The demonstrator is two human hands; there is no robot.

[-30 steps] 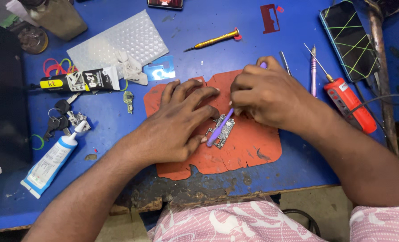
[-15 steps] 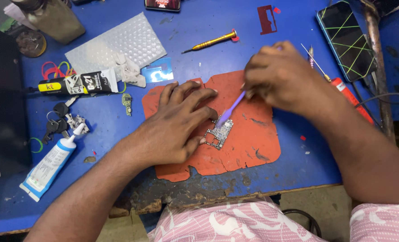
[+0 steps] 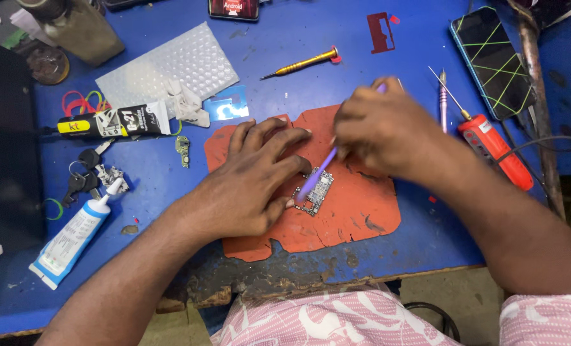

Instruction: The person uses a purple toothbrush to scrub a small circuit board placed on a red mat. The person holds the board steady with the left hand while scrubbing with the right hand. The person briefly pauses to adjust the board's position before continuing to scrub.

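A small circuit board (image 3: pixel 315 190) lies on an orange-red work mat (image 3: pixel 356 211) on the blue table. My left hand (image 3: pixel 250 182) rests flat on the mat, fingers and thumb pinning the board's left edge. My right hand (image 3: pixel 381 128) grips a thin purple tool (image 3: pixel 317 173) whose lower tip touches the board's upper left part; the hand is motion-blurred.
A white-and-blue glue tube (image 3: pixel 71 237), keys (image 3: pixel 83 179) and a black-labelled tube (image 3: pixel 115 122) lie at left. A bubble sheet (image 3: pixel 164 64), yellow screwdriver (image 3: pixel 305 62), red screwdriver (image 3: pixel 490 147) and a phone (image 3: pixel 494 61) with green lines sit farther back and right.
My right hand has lifted up and away from the mat, tilting the purple tool so it slants down to the board. The left hand stays on the board.
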